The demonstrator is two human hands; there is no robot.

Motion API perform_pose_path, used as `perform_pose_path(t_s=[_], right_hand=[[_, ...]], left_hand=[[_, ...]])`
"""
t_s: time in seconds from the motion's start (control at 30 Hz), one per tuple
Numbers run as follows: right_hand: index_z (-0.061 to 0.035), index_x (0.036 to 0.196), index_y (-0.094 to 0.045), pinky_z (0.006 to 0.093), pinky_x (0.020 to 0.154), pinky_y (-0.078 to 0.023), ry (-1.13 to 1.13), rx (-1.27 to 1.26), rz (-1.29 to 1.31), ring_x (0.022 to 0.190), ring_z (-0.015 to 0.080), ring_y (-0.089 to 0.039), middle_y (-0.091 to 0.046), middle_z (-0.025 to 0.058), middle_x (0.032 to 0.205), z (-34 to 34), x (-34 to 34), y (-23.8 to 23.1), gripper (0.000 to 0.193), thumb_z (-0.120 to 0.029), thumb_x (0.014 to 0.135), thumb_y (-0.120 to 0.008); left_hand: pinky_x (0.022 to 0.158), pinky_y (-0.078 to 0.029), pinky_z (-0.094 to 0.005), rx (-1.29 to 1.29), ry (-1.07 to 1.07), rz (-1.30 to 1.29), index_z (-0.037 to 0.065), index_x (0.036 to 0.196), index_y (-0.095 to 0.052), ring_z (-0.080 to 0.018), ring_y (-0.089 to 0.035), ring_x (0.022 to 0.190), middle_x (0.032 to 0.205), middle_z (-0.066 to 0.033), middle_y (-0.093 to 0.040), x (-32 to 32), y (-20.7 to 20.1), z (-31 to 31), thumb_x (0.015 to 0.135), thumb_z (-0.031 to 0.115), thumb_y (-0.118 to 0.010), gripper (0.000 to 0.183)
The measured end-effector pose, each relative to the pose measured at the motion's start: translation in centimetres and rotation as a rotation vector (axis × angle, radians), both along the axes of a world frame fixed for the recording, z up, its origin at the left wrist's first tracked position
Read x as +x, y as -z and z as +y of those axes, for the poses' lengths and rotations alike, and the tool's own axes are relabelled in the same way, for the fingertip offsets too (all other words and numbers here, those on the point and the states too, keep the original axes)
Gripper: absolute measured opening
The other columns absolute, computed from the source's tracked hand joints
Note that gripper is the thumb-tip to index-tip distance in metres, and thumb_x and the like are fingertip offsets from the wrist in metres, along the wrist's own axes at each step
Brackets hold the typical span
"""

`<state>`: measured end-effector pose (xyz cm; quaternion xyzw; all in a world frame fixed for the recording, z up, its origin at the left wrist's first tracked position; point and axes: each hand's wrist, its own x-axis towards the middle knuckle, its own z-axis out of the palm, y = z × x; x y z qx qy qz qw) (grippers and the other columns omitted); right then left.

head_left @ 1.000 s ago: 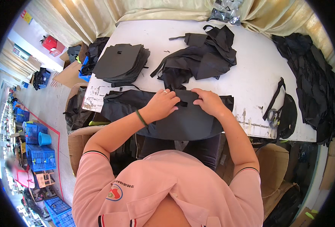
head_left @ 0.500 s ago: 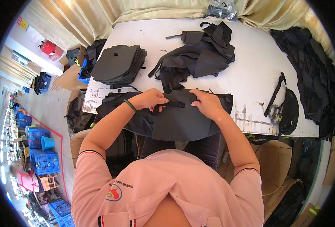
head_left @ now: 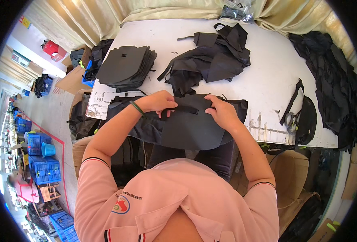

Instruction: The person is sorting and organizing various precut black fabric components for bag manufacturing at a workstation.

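Observation:
A stiff dark-grey panel (head_left: 194, 131) with a curved lower edge lies in front of me at the table's near edge, on top of black fabric (head_left: 146, 127). My left hand (head_left: 161, 102) is closed at the panel's upper left, pinching a black strap (head_left: 186, 109). The strap runs rightward across the panel to about its slot, which it largely covers. Gripping the panel's upper right edge, my right hand (head_left: 223, 113) has its thumb on the panel's face; the undersides of its fingers are hidden.
At the back left of the white table (head_left: 267, 76) stands a stack of similar slotted panels (head_left: 124, 66). Crumpled black fabric pieces (head_left: 214, 56) lie at the back middle. A black pouch with a strap (head_left: 307, 119) rests at the right, beside scissors (head_left: 292, 121). Dark fabric (head_left: 333, 80) hangs over the right edge.
The strap now stretches visibly from my left hand across the panel to the slot. My left hand has shifted slightly left and up. The right hand keeps its hold on the panel.

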<state>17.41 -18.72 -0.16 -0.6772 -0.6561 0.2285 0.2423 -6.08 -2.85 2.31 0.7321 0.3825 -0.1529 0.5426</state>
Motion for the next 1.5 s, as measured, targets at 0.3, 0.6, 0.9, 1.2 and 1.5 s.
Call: perform_pose_path(t_s=[0.3,0.6,0.9,1.2,1.5], right_hand=[[-0.0094,0.118,-0.056,0.0419,0.077,-0.05,0.006,-0.006,0.016,0.088,0.0351,-0.065,-0.068,0.0157,0.094,0.5,-0.5,0.3,0.034,-0.014,0.086,-0.066],[-0.0034,0.116,-0.06,0.0317,0.081,-0.05,-0.167,-0.017,0.388,0.084,0.0207,-0.064,-0.065,0.0106,0.092,1.7,1.0,0.0,0.03,0.006,0.09,-0.046],[-0.0016,0.114,-0.061,0.0302,0.081,-0.051,-0.011,-0.144,0.45,0.086,0.0179,-0.063,-0.066,0.0078,0.102,0.9,4.7,-1.7,0.028,-0.001,0.086,-0.06],[-0.0072,0.107,-0.067,0.0426,0.083,-0.05,-0.305,-0.19,0.022,0.094,0.034,-0.063,-0.068,0.0142,0.101,0.0,2.8,-0.3,0.035,-0.019,0.075,-0.074],[-0.0059,0.094,-0.07,0.0414,0.079,-0.05,-0.123,-0.198,-0.073,0.089,0.034,-0.064,-0.069,0.016,0.092,0.6,3.6,-1.2,0.02,-0.023,0.082,-0.068]], left_hand=[[0.05,-0.047,-0.0258,0.115,0.092,-0.006,0.0,0.089,-0.066,-0.0107,-0.057,0.054,0.071,-0.0038,-0.066,-2.3,0.4,0.6,0.092,0.021,-0.061,0.021],[0.084,-0.043,-0.0435,1.107,0.325,-0.487,0.01,0.111,-0.058,-0.0306,-0.056,0.1,0.1,-0.0081,-0.058,0.8,0.0,-3.2,0.071,0.03,-0.081,0.05],[0.081,-0.045,-0.0407,0.656,0.42,-0.379,0.006,0.102,-0.053,-0.0337,-0.057,0.094,0.096,-0.0102,-0.062,1.2,2.4,-2.2,0.07,0.011,-0.081,0.043],[0.07,-0.045,-0.0405,0.426,0.376,-0.404,0.005,0.094,-0.049,-0.0347,-0.058,0.078,0.082,-0.0117,-0.061,1.1,0.9,-2.3,0.075,0.007,-0.076,0.033],[0.072,-0.044,-0.0406,0.451,0.397,-0.403,0.004,0.097,-0.05,-0.0347,-0.057,0.081,0.085,-0.0142,-0.06,1.2,1.7,-0.7,0.076,0.01,-0.076,0.034]])
